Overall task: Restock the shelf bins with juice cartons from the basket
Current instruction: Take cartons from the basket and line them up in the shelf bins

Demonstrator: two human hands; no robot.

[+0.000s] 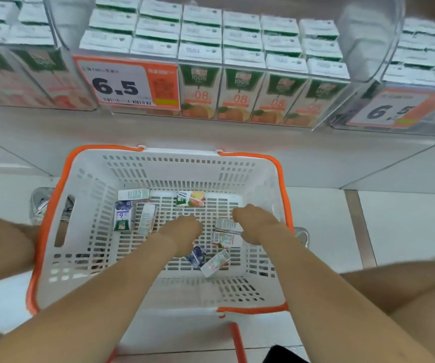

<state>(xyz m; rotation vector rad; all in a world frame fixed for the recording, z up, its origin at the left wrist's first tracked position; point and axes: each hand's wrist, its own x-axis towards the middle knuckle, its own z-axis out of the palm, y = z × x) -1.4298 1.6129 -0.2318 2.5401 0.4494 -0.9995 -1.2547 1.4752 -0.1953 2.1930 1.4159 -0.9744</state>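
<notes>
Right hand (253,224), head view: inside the basket (85,284) near its right wall, grip hidden. White-red juice carton (227,240) lies flat just left of it, long axis running side wall to side wall. Left hand (185,233), grip also unclear, sits nearer the blue carton (196,255).

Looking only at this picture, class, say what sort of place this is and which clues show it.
Probably a supermarket aisle: shelf bins packed with identical juice cartons, an orange price tag reading 6.5, and a white shopping basket with orange rim on the floor below.
</notes>
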